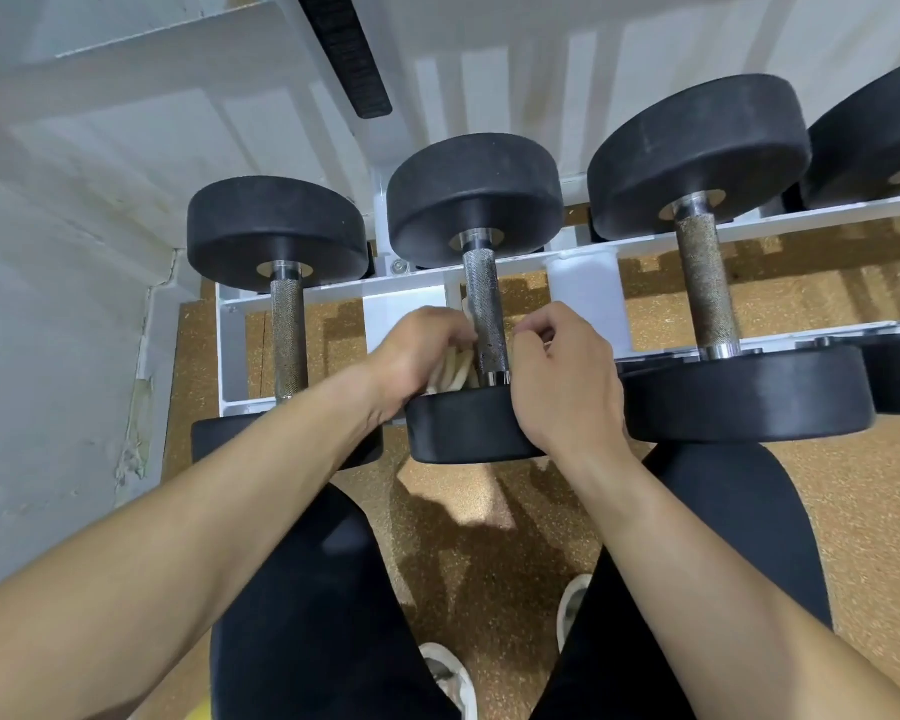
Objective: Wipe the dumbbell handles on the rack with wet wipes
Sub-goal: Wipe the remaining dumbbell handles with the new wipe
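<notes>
Three black dumbbells lie across the white rack (404, 296). The middle dumbbell's knurled metal handle (481, 293) runs between my hands. My left hand (419, 350) grips a bunched, dirty cream wet wipe (453, 368) against the handle's left side near its lower end. My right hand (562, 376) is curled at the handle's right side, fingertips pinched close to it; what they hold is hidden. The left dumbbell's handle (288, 335) and the rustier right dumbbell's handle (705, 288) stand untouched.
A fourth dumbbell (879, 142) shows at the far right edge. A white corrugated wall (126, 148) stands behind and left of the rack. Cork-coloured floor (489, 537) lies below, with my black-clad legs and white shoes near the rack's front.
</notes>
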Tool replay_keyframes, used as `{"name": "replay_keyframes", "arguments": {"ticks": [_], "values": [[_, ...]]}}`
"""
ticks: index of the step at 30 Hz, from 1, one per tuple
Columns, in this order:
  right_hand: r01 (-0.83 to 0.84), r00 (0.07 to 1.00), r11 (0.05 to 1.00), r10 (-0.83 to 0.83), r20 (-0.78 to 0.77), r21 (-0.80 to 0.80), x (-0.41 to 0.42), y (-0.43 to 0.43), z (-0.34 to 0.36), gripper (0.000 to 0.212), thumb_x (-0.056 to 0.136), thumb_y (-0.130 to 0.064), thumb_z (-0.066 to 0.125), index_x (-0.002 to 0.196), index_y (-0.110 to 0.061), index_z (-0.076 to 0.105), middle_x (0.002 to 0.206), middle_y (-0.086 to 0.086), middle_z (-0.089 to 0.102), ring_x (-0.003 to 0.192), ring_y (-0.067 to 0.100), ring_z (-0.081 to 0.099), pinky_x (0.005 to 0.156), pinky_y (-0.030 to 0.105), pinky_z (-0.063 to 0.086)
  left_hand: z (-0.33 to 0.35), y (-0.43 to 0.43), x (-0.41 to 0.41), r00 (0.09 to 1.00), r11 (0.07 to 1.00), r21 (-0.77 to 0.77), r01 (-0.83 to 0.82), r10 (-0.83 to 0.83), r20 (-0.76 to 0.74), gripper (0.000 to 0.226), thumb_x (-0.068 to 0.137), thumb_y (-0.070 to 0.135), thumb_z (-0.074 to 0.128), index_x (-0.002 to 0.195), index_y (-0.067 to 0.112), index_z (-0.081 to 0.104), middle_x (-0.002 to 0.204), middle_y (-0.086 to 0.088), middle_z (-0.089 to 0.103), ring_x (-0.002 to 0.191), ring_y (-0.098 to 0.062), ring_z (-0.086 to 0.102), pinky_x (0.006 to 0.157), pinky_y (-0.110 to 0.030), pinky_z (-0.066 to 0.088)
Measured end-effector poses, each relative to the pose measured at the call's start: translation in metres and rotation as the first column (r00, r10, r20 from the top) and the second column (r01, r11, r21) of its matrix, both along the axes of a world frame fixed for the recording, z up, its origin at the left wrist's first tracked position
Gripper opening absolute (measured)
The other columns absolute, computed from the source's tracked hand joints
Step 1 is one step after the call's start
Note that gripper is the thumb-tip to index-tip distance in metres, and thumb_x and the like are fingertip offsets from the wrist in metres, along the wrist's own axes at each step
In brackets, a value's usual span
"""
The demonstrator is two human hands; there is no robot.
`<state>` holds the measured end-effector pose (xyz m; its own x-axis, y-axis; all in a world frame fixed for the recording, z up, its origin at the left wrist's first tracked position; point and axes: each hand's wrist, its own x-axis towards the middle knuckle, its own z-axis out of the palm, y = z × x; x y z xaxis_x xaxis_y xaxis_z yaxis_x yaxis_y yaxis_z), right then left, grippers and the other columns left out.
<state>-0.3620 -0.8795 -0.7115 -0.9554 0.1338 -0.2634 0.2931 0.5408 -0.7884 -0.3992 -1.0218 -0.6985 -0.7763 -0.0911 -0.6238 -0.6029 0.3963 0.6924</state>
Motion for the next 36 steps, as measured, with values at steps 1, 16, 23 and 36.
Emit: {"name": "replay_keyframes", "arguments": {"ticks": [1, 16, 23, 36], "values": [[0.004, 1.0, 1.0, -0.004, -0.003, -0.001, 0.0, 0.0, 0.0, 0.014, 0.098, -0.029, 0.046, 0.096, -0.031, 0.059, 0.095, -0.015, 0.06, 0.083, 0.001, 0.053, 0.064, 0.029, 0.038, 0.004, 0.001, 0.005, 0.998, 0.998, -0.045, 0.049, -0.051, -0.039, 0.027, 0.088, 0.01, 0.058, 0.062, 0.012, 0.053, 0.069, -0.012, 0.052, 0.067, -0.024, 0.044, 0.059, -0.029, 0.037], [-0.025, 0.989, 0.533, 0.136, 0.057, -0.846, 0.004, 0.086, 0.053, 0.044, 0.101, -0.042, 0.043, 0.11, -0.016, 0.077, 0.118, 0.011, 0.074, 0.114, 0.027, 0.068, 0.102, 0.046, 0.051, 0.062, 0.043, 0.021, 0.955, 0.774, 0.578, 0.258, -0.115, -0.273, 0.01, 0.082, 0.01, 0.056, 0.082, 0.01, 0.066, 0.076, -0.005, 0.065, 0.072, -0.021, 0.063, 0.069, -0.038, 0.056], [-0.181, 0.982, 0.878, 0.138, -0.128, -0.443, -0.026, 0.156, 0.074, 0.018, 0.096, -0.021, 0.063, 0.111, -0.017, 0.074, 0.104, 0.006, 0.078, 0.095, 0.02, 0.073, 0.08, 0.043, 0.059, 0.053, 0.1, -0.01, 0.9, 0.963, 0.207, 0.176, -0.072, -0.431, 0.015, 0.091, 0.032, 0.073, 0.093, 0.018, 0.077, 0.09, 0.006, 0.077, 0.085, -0.008, 0.072, 0.079, -0.029, 0.058], [-0.073, 0.988, 0.993, 0.06, -0.145, -0.092, -0.084, 0.203, 0.024, 0.024, 0.107, -0.027, 0.05, 0.11, -0.017, 0.072, 0.102, -0.002, 0.077, 0.093, 0.012, 0.072, 0.082, 0.031, 0.057, -0.013, 0.141, -0.052, 0.964, 0.812, 0.554, -0.183, 0.259, -0.062, 0.039, 0.088, 0.022, 0.075, 0.122, 0.007, 0.066, 0.113, -0.012, 0.074, 0.108, -0.032, 0.071, 0.094, -0.047, 0.058]]}}
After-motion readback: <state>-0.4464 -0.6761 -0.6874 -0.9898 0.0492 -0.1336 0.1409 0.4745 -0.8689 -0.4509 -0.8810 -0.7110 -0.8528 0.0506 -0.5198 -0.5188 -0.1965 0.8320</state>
